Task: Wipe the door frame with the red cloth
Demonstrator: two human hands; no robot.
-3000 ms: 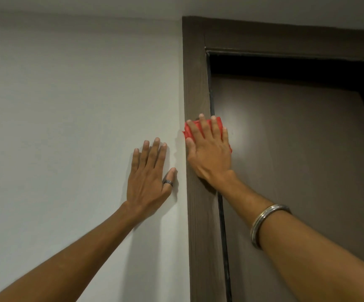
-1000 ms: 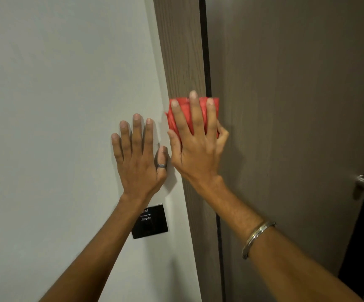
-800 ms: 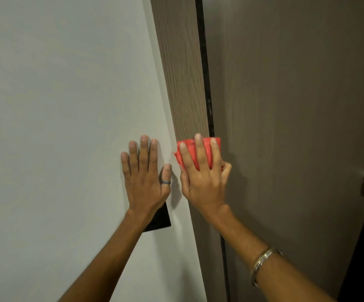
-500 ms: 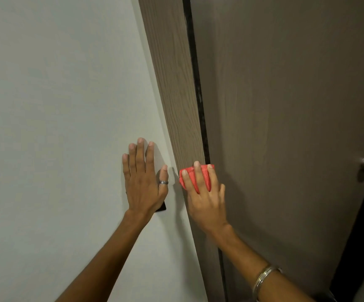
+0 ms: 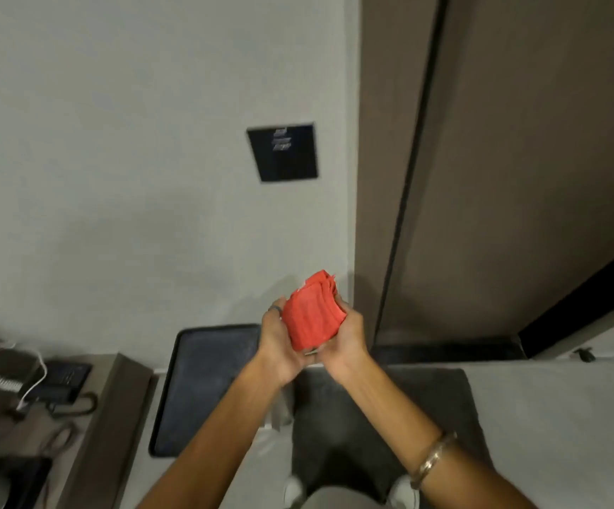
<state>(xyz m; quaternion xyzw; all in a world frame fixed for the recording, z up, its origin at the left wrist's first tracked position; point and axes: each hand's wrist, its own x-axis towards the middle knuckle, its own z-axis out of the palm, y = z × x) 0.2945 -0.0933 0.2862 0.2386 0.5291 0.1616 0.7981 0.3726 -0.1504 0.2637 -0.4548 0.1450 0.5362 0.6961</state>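
We look down along the wall. Both hands meet in front of us, low in the view, with the red cloth [image 5: 312, 314] bunched and folded between them. Left hand [image 5: 279, 343] cups the cloth from the left, a ring on one finger; its grip is closed on the fabric. Right hand [image 5: 347, 337] cups it from the right, grip likewise closed on the cloth; a metal bangle [image 5: 432, 459] sits on that forearm.

The cloth is clear of the door frame [image 5: 382, 159], which rises just right of the hands as a brown wood-grain strip. The brown door [image 5: 525, 159] lies beyond it, with a dark gap at its far right edge. A black wall plate [image 5: 283, 152] is on the white wall [image 5: 114, 141], above the hands and left of the frame.

Below: a dark floor mat [image 5: 382, 416] under our feet, a dark tray-like panel [image 5: 202, 383] left of it. Further left, a surface [image 5: 41, 435] carries a black phone [image 5: 57, 382] and cables; the detail is blurred.
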